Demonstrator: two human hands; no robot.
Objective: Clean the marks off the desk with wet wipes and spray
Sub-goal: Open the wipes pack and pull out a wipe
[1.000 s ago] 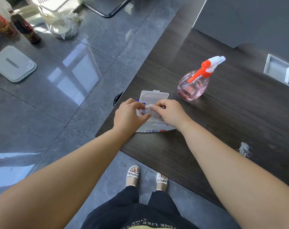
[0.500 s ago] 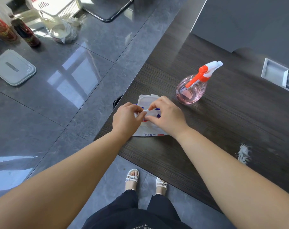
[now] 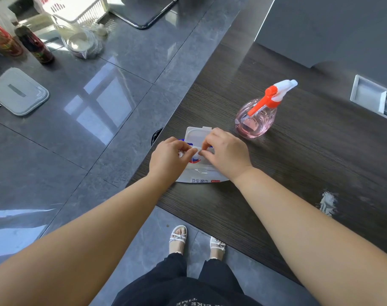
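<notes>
A white pack of wet wipes (image 3: 201, 176) lies near the left corner of the dark wooden desk (image 3: 298, 155), its flip lid (image 3: 195, 134) standing open. My left hand (image 3: 169, 156) and my right hand (image 3: 226, 153) meet over the pack's opening, and both pinch a white wipe (image 3: 195, 150) there. A pink spray bottle (image 3: 256, 119) with an orange and white trigger stands just beyond my right hand. A white smeared mark (image 3: 327, 202) sits on the desk to the right.
A metal cable tray (image 3: 374, 98) is set into the desk at the far right. On the grey tiled floor to the left are a white flat device (image 3: 17, 91), bottles (image 3: 34, 45), a bagged bowl (image 3: 83, 41) and a white basket (image 3: 77, 7).
Both hands stayed at the pack's opening, working the wipe between their fingertips. The camera shifted slightly, so the pack sits a bit lower in view.
</notes>
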